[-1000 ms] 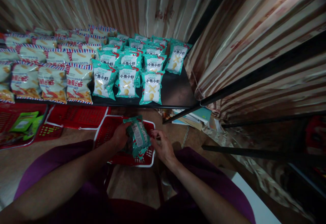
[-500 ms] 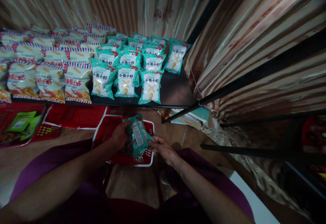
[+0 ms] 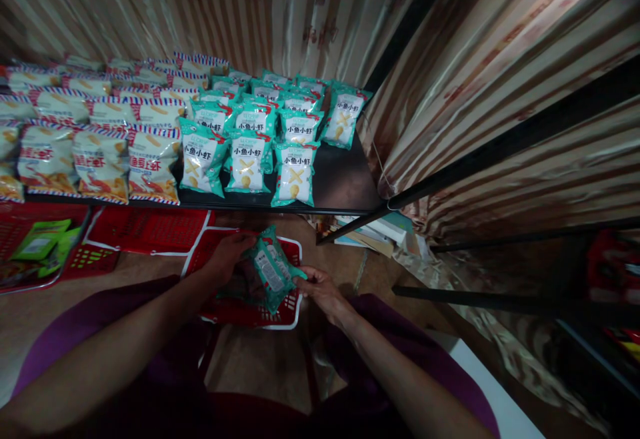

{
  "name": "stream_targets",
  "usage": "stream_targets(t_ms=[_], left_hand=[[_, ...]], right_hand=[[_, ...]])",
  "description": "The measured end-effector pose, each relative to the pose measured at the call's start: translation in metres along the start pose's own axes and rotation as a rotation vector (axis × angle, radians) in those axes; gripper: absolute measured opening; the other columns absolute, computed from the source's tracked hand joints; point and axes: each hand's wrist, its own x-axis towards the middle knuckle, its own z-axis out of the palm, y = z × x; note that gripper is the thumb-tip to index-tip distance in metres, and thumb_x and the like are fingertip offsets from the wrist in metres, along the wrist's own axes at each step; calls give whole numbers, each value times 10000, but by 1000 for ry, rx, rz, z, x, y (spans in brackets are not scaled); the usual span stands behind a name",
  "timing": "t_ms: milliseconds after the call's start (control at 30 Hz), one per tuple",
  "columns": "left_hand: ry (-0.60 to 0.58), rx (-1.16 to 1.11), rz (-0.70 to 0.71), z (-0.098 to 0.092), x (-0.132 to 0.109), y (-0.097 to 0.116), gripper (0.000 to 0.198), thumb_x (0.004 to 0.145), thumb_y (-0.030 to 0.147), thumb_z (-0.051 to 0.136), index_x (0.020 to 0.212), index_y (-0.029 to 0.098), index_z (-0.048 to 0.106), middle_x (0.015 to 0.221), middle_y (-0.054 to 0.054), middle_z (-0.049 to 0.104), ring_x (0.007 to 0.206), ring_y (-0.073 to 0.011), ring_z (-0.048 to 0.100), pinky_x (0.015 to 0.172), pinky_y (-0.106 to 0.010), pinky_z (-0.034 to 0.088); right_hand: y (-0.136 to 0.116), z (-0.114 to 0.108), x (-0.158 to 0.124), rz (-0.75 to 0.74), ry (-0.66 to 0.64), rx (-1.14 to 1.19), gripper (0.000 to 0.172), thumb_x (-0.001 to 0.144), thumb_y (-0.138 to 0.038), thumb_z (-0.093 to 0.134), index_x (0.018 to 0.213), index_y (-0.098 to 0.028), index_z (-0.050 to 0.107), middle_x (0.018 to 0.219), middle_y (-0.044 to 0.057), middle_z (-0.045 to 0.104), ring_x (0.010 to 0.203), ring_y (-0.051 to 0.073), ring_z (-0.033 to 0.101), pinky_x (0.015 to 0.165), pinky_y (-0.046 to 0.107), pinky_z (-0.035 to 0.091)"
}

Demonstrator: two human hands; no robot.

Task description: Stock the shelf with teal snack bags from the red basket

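Observation:
Over a red shopping basket [image 3: 295,319] with a white rim, I hold a teal snack bag [image 3: 273,267] with its printed label panel facing up. The bag is tilted. My right hand [image 3: 324,292] pinches its right-hand corner between thumb and fingers. At its upper left edge is my left hand [image 3: 231,256], fingers closed on the bag and partly in shadow. Below the bag, the inside of the basket is dark, and what lies there is hard to make out.
A black shelf [image 3: 345,182] holds rows of upright teal snack bags [image 3: 247,162] and white-and-orange snack bags [image 3: 153,166]. More red baskets [image 3: 150,229] stand at left, one with green packets [image 3: 43,239]. Black metal bars [image 3: 480,132] and striped curtains [image 3: 500,92] are at right.
The teal bag in my hands has turned a little, its top now leaning more to the left. My left hand has shifted slightly left; my right hand keeps its corner.

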Motion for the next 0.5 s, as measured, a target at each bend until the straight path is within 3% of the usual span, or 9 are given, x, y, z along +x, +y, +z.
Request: stream_targets(t_ms=[200, 500], left_hand=[[-98, 125, 18, -4, -1, 3, 345, 555, 440, 751, 736, 149, 707, 746, -77, 691, 656, -183, 587, 626, -288, 445], [58, 236, 55, -9, 14, -15, 286, 612, 442, 654, 653, 160, 631, 591, -12, 613, 539, -140, 502, 531, -264, 380]], right_hand=[[2, 0, 0, 15, -36, 0, 412, 566, -520, 773, 753, -167, 674, 574, -50, 571, 517, 81, 441, 554, 232, 364], [1, 2, 2, -1, -70, 36, 446, 569, -533, 774, 793, -157, 690, 624, -37, 606, 554, 85, 472, 582, 234, 367]])
